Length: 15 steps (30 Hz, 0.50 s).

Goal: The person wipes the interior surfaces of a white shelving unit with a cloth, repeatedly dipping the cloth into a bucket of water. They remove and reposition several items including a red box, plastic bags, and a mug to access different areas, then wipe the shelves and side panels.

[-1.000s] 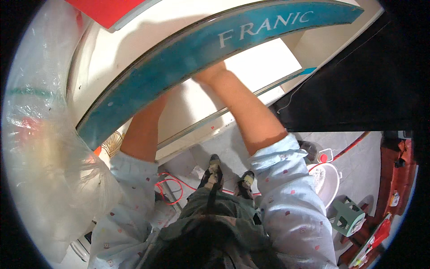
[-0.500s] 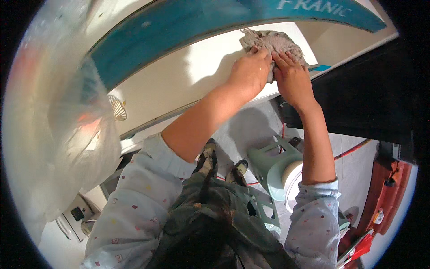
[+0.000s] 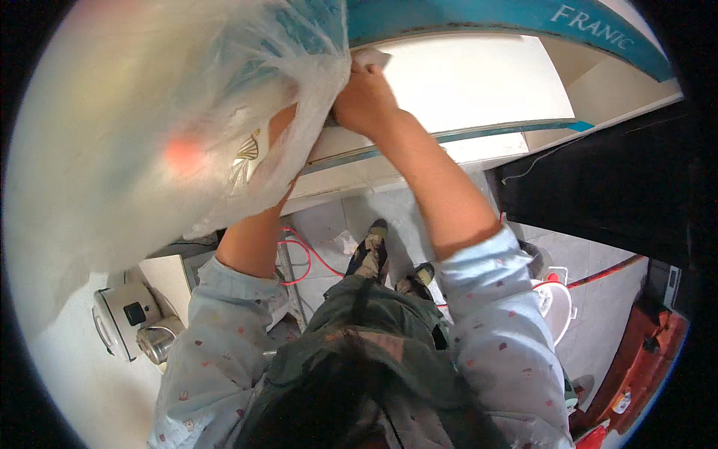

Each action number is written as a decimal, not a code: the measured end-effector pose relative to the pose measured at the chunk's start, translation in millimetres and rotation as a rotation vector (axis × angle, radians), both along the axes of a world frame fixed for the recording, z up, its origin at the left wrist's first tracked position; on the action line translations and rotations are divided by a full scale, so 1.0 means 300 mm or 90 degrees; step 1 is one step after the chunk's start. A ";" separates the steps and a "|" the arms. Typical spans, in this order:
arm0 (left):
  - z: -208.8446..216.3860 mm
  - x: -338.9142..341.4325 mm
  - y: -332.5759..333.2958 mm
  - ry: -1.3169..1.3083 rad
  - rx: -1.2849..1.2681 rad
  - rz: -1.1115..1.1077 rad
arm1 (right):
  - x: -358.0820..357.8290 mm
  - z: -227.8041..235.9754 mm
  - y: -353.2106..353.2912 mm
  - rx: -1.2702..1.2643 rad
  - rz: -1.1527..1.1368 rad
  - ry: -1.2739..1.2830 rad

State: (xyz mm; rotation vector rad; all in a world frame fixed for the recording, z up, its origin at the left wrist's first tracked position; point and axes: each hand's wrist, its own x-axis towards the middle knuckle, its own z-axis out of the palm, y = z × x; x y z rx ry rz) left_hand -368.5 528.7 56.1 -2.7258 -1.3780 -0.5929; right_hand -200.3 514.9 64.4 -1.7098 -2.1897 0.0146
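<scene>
My right hand [image 3: 365,102] is bent over the white shelf with its fingers curled closed. A greyish bit of rag [image 3: 374,57] shows past its fingertips; most of the rag is hidden. My left forearm [image 3: 253,241] passes behind a clear plastic sheet [image 3: 247,67], which covers the left hand, so its fingers cannot be made out. Below both arms runs a blue-edged white shelf board [image 3: 479,82]. Through the plastic shows a gold shell-shaped handle [image 3: 247,150].
A blue lettered rail [image 3: 508,19] curves above the shelf. At right are a black panel [image 3: 598,172], a white bucket [image 3: 555,307] and a dark red cabinet [image 3: 636,367]. Lower left, a white rice cooker [image 3: 123,318] stands beside a metal pot [image 3: 157,340]. A red hose [image 3: 308,258] lies on the floor.
Both hands have moved left along the shelf from its right part. The plastic sheet now covers my left hand, and the rag has mostly gone from sight. The view has shifted left.
</scene>
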 end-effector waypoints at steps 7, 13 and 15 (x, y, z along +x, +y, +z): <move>0.103 0.008 -0.191 0.055 -0.046 0.089 | -0.037 0.027 -0.119 -0.084 0.112 0.005; 0.135 0.048 -0.240 0.089 -0.051 0.062 | -0.006 0.031 -0.193 -0.050 0.100 0.006; 0.138 0.078 -0.163 0.090 -0.045 0.058 | -0.007 0.044 -0.145 -0.062 0.079 -0.008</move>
